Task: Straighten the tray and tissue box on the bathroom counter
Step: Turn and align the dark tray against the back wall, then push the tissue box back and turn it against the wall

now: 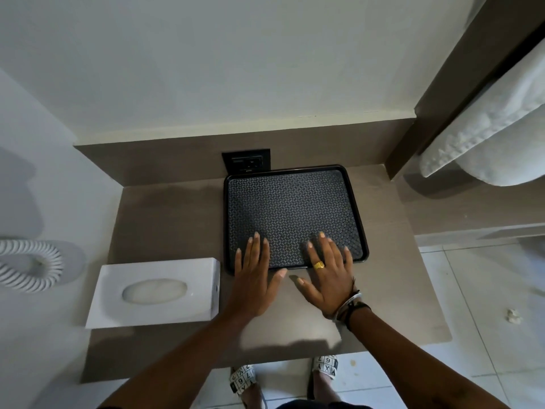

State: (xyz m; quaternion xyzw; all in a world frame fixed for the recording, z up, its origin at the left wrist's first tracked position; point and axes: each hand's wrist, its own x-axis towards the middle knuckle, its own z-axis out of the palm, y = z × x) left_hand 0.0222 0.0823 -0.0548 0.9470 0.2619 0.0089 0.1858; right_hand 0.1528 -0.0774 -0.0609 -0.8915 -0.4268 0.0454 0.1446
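Note:
A black tray [290, 178] with a patterned mat inside lies at the back of the brown counter [171, 219], against the backsplash. My left hand [255, 276] and my right hand [328, 271] rest flat with fingers spread over the tray's near edge, fingertips on the mat, palms on the counter. Neither hand grips anything. A white tissue box [156, 292] lies at the counter's left edge, apart from the tray and slightly skewed, its oval opening facing up.
A black wall socket [247, 160] sits in the backsplash just behind the tray. A white coiled cord [32, 267] hangs at the left wall. White towels [495, 128] hang at upper right. A tiled floor [472, 320] lies to the right of the counter.

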